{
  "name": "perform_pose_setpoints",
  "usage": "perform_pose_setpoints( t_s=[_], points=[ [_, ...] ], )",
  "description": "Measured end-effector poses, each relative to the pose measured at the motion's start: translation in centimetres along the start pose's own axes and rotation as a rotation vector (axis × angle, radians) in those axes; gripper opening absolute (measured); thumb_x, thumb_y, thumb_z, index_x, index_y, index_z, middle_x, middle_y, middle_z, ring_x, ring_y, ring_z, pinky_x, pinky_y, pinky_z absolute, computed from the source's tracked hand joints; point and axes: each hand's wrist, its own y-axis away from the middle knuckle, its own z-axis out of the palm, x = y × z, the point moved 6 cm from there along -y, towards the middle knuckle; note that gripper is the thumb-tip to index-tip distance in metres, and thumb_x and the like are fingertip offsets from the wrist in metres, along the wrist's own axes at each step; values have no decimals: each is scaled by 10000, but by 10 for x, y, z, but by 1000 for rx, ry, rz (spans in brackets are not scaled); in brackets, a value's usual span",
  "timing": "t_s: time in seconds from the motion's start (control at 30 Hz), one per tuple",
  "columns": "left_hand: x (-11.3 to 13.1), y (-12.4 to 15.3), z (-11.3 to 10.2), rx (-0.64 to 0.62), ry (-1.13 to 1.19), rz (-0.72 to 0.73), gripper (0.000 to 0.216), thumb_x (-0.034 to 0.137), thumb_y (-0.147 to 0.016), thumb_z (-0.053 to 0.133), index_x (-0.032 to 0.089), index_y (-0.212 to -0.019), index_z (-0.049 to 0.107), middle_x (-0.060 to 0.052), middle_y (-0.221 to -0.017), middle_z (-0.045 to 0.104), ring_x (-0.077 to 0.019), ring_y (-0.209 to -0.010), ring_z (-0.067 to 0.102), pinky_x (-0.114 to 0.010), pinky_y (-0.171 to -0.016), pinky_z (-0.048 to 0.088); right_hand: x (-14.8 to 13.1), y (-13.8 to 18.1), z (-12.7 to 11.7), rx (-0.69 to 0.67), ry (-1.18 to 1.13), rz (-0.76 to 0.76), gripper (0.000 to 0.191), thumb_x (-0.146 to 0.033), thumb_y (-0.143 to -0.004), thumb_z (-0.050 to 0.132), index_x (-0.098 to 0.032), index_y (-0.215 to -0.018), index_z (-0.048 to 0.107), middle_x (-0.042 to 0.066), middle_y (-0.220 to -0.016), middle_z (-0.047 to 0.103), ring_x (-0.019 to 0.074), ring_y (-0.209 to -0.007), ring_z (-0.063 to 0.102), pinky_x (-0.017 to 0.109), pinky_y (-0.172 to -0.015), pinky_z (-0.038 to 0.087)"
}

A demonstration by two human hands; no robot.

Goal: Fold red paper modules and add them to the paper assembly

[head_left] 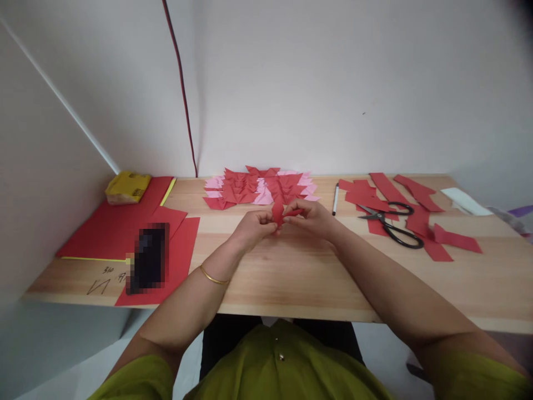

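My left hand (259, 226) pinches the lower left side of a small folded red paper piece (278, 214), held over the middle of the wooden table (275, 278). From the other side my right hand (308, 218) grips a flap of that same piece between thumb and fingers. Its exact fold is partly hidden by the fingertips. Right behind the hands, rows of folded red and pink paper pieces (241, 189) stand close together along the wall.
Black-handled scissors (385, 222) lie on red paper scraps (425, 219) at right, beside a white pen (335, 199) and a white paper (466, 201). Red sheets (100, 222), a yellow packet (129, 188) and a blurred dark object (149, 258) lie at left.
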Motion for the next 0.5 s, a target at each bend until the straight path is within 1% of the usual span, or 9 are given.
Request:
perform_pose_setpoints(
  t_s=[0.13, 0.23, 0.5],
  points=[
    [-3, -1, -1, -12, 27, 4, 193, 229, -629, 712, 119, -779, 662, -15, -669, 629, -92, -594, 549, -230, -601, 431, 2, 0, -2, 28, -7, 10, 159, -339, -745, 657, -194, -797, 615, 32, -814, 653, 159, -742, 605, 293, -682, 478],
    [-4, -2, -2, -11, 12, 14, 224, 246, -628, 726, 119, -802, 665, -17, -687, 627, -88, -587, 537, -225, -584, 423, 3, 0, -2, 24, -6, 15, 161, -346, -745, 656, -200, -796, 610, 28, -803, 647, 160, -740, 598, 293, -675, 473],
    [-6, -4, -3, 19, 14, 1, 197, 227, -611, 727, 115, -760, 659, -13, -676, 619, -79, -566, 520, -215, -551, 407, 4, 0, 2, 20, -76, 60, 169, -350, -740, 659, -197, -787, 608, 27, -796, 652, 159, -731, 597, 287, -661, 467]
  ],
)
